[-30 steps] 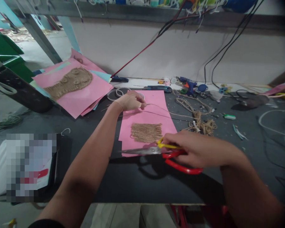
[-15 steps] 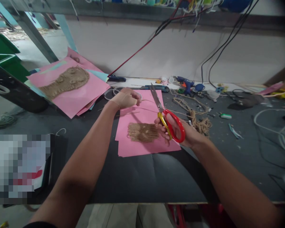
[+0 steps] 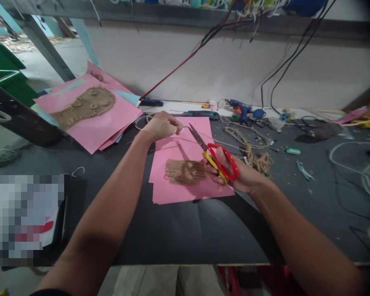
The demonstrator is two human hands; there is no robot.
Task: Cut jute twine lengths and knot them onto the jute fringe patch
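Note:
My left hand [image 3: 164, 125] is closed in a pinch on a thin strand of brown twine above the far part of the pink paper sheets [image 3: 175, 195]. The twine [image 3: 225, 144] runs right towards a loose bundle. In my right hand [image 3: 242, 174] are scissors [image 3: 199, 137] with red and yellow handles, fingers through the loops. Their blades point up and left, the tips close to my left fingertips and the strand. Below, a rectangular patch of twine rows [image 3: 185, 172] lies on the pink paper, its right end beside my right fingers.
A twine bundle [image 3: 259, 160] lies to the right. Pink sheets with a larger twine piece [image 3: 88, 105] sit at the left, near a dark cylinder [image 3: 21, 117]. At the back are a utility knife [image 3: 202, 114] and a blue glue gun [image 3: 243, 113]. Cables [image 3: 354, 181] trail at right.
The scissors have tilted left and down, bringing the blade tips nearer my left fingers. My left hand has barely moved and keeps its pinch.

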